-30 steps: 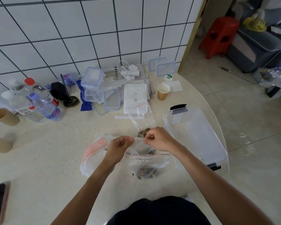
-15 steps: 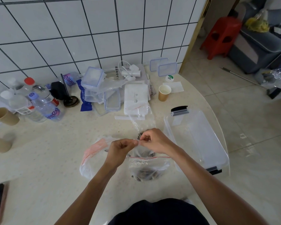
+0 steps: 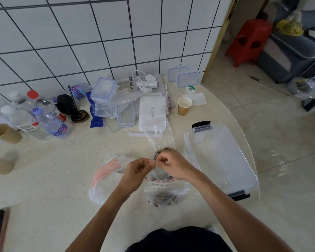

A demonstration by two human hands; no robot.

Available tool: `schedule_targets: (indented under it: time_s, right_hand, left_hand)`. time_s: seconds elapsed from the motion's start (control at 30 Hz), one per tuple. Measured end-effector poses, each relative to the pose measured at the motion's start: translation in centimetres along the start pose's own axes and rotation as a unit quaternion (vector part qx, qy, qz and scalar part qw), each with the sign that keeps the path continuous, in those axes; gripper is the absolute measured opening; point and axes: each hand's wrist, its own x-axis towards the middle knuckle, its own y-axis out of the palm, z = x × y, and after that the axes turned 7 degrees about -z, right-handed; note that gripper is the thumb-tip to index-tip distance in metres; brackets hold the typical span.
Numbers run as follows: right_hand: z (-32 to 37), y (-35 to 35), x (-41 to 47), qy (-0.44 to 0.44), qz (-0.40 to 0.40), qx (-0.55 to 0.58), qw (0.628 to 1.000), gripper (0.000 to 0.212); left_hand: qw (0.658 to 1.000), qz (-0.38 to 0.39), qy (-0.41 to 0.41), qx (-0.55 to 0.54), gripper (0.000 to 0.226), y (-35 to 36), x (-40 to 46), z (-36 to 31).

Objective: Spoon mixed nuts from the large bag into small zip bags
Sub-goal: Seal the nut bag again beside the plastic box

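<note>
Small zip bag [image 3: 165, 192] with nuts low in it sits on the table [image 3: 49, 179] just in front of the person; left hand [image 3: 137, 170] and right hand [image 3: 173, 165] meet fingertip to fingertip above it, both pinching clear plastic at its top; large bag [image 3: 105, 176] lies left, touching it; clear bin [image 3: 224, 159] just right; paper cup [image 3: 184, 106] further back.

White tiled wall [image 3: 80, 33] at twelve o'clock; beige tiled floor [image 3: 280, 142] at three; red stool [image 3: 247, 42] and perhaps a grey sofa [image 3: 289, 50] at two.
</note>
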Motion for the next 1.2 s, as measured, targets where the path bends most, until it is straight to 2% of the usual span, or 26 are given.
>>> schedule_targets:
  time_s: [0.2, 0.4, 0.63, 0.8, 1.03, 1.2]
  right_hand:
    - [-0.7, -0.5, -0.7, -0.004, -0.012, -0.017, 1.0, 0.009]
    - [-0.7, 0.0, -1.1, -0.022, -0.017, -0.036, 0.999, 0.01]
    - [-1.4, -1.1, -2.0, -0.01, -0.045, -0.046, 0.998, 0.007]
    - [-1.3, -0.9, -2.8, -0.013, -0.058, -0.057, 0.997, 0.012]
    - [-1.0, -0.8, -3.3, -0.012, -0.072, -0.06, 0.995, 0.01]
    - [-1.6, -1.7, -4.0, 0.0, -0.061, -0.059, 0.996, 0.005]
  left_hand:
    - [1.0, -0.017, 0.009, 0.013, 0.022, -0.3, -0.2, 0.0]
    - [0.999, 0.017, 0.025, 0.028, 0.009, -0.1, -0.2, -0.7]
    - [0.998, 0.004, 0.042, 0.047, 0.011, -0.3, 0.2, -1.0]
    - [0.991, 0.044, 0.061, 0.106, 0.006, 0.3, 0.4, -1.5]
    - [0.979, 0.041, 0.126, 0.156, 0.01, 1.0, 0.8, -2.0]
    - [0.977, 0.035, 0.115, 0.178, 0.011, 0.9, 0.9, -1.6]
